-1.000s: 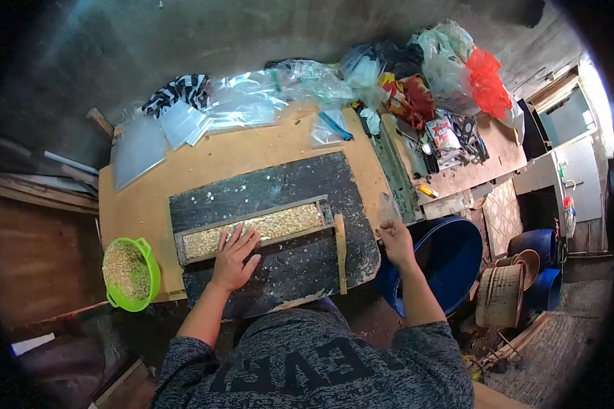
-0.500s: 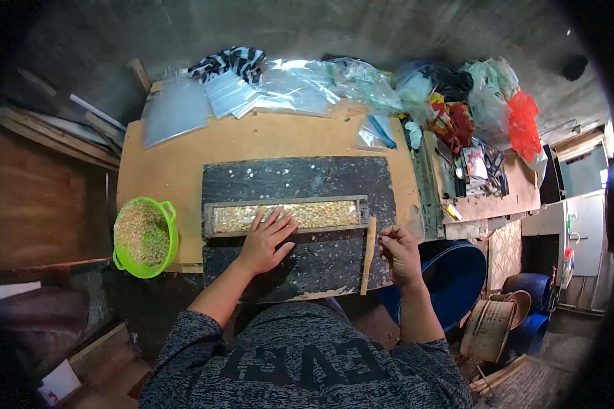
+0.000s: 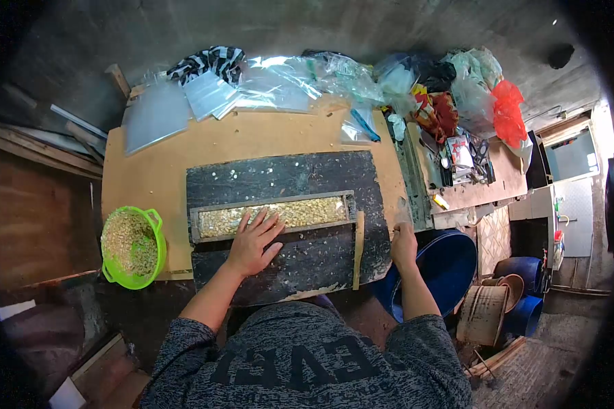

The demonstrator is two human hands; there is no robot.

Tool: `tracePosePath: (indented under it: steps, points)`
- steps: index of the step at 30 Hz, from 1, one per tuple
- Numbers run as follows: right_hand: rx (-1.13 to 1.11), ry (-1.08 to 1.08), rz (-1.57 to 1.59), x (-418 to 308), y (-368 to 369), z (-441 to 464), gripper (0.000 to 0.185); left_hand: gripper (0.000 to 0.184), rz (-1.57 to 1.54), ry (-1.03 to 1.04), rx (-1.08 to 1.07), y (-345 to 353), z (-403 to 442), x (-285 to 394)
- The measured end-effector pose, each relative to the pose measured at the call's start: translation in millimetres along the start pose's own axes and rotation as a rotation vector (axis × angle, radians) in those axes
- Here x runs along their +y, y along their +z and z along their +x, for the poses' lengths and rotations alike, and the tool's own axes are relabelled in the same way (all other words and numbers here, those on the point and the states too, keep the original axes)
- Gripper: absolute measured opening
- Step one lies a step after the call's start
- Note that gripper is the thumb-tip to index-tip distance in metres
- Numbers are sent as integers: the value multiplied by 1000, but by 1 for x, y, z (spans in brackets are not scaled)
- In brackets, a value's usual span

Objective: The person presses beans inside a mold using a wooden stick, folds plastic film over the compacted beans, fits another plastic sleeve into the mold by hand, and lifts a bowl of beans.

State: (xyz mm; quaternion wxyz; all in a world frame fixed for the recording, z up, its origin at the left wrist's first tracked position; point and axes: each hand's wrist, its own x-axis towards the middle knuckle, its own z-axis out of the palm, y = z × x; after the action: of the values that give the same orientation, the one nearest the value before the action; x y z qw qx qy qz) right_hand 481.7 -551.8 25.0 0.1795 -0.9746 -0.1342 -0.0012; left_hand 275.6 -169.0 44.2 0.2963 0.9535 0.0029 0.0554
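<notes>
Light is flaring white beside the opening [image 3: 572, 158] just before three o'clock, while shadow is deepening around eight. Glare is streaking the clear plastic [image 3: 280, 83] near twelve. Lens distortion is bowing the edges; black vignetting is swallowing the corners.

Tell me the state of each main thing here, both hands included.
Wooden frame: filled with pale pieces.
Left hand: open, fingers spread on those pieces.
Right hand: grip unclear.
Black board: flat on the table, flecked.
Green basket: open, holding pale pieces.
Blue barrel: open-topped.
Red bag: crumpled.
</notes>
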Motion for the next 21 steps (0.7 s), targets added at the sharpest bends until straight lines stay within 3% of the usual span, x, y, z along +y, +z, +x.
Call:
tracePosePath:
  steps: [7,11,13,17,21]
  points:
    - [-121,-185,-209,-11,-5,-3,15,46,8,7,5,2,0,-2]
    - [-25,-198,-74,-23,-12,-3,16,45,8,1,10,2,0,-1]
    - [-141,117,165,-29,-15,1,16,45,8,-10,4,3,0,-1]
    - [-225,195,117,-23,-21,2,19,46,-4,-16,2,1,1,0]
    - [-64,165,163,-20,-25,-3,17,46,-3,-16,-6,1,0,0]
